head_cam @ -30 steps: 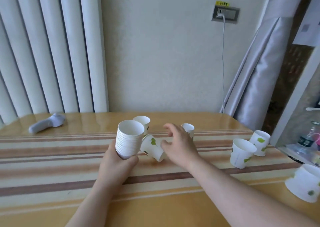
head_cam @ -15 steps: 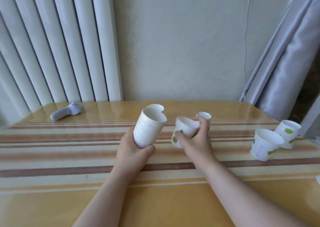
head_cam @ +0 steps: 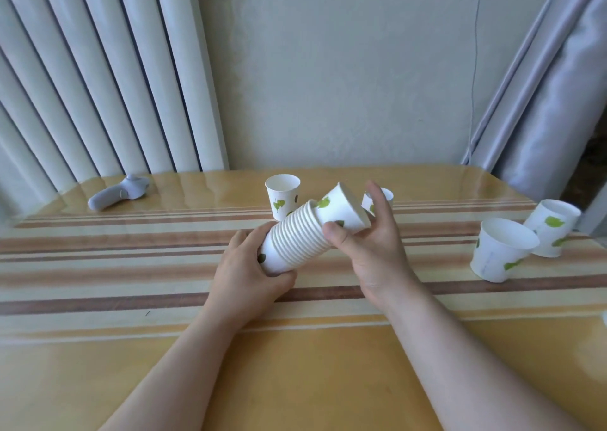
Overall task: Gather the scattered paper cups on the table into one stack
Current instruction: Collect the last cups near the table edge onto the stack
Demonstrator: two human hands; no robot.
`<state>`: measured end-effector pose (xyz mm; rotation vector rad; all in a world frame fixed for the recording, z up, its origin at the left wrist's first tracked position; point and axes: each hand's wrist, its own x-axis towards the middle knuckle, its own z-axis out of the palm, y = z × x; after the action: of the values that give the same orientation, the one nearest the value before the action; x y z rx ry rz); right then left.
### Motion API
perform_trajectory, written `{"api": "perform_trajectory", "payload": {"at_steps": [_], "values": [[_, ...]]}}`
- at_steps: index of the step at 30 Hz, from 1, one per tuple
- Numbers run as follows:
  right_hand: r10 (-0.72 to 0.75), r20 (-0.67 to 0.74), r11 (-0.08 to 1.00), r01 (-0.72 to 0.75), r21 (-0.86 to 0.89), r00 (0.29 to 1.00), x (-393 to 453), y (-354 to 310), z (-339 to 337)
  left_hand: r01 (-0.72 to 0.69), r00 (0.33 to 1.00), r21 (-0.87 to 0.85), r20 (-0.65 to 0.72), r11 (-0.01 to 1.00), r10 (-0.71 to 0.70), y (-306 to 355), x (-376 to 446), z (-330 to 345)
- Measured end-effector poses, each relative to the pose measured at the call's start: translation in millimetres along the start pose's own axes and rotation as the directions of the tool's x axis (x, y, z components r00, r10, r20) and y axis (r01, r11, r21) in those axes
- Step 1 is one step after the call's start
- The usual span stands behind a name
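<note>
The person holds the stack of cups (head_cam: pixel 295 240) tilted above the striped table (head_cam: pixel 131 266), its mouth end pointing up and to the right. The left hand (head_cam: pixel 249 269) is wrapped around the stack's lower end, fingers closed on it. The right hand (head_cam: pixel 368 243) grips a single cup (head_cam: pixel 341 210) with green leaf marks, thumb on its near side and fingers curled behind it. That cup sits at the mouth of the stack. Its narrower end seems to point into the stack and its wider end up and to the right, though I cannot tell how far in it has gone.

Other cups stand loose on the table. One upright cup (head_cam: pixel 282 195) stands just behind the stack, and the stack's rims hide its lower right part. Another cup (head_cam: pixel 377 200) stands behind the right hand, and the fingers cover most of it. Well off to the right, two more cups sit close together near the table's edge: the nearer cup (head_cam: pixel 499 253) leans to the left, and the farther cup (head_cam: pixel 551 227) just behind it also tilts. I cannot tell whether the two touch.

Far to the left, near the back edge, a grey handheld device (head_cam: pixel 118 194) lies on its side, well apart from the cups. Pale vertical blinds (head_cam: pixel 98 85) hang behind it. A grey curtain (head_cam: pixel 542 85) hangs at the right, with a thin cable (head_cam: pixel 475 69) running down the wall beside it.
</note>
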<state>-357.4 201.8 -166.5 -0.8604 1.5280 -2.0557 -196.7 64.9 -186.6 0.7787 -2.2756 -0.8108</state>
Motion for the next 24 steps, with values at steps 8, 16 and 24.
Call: {"api": "perform_trajectory", "payload": {"at_steps": [8,16,24], "values": [[0.06,0.147,0.995,-0.047,-0.085,0.987,-3.3,7.5,-2.1,0.116,0.993,-0.093,0.023,0.989,-0.115,-5.3,4.2,-3.1],[0.267,0.087,0.728,-0.142,-0.671,0.96,10.4,23.5,24.5,0.279,0.908,-0.397,-0.188,0.874,-0.375,-19.2,15.2,-11.5],[0.147,-0.025,0.694,-0.122,-0.71,0.989,88.7,33.3,67.7,0.299,0.864,-0.444,-0.249,0.844,-0.437,-18.0,18.1,-8.0]]}}
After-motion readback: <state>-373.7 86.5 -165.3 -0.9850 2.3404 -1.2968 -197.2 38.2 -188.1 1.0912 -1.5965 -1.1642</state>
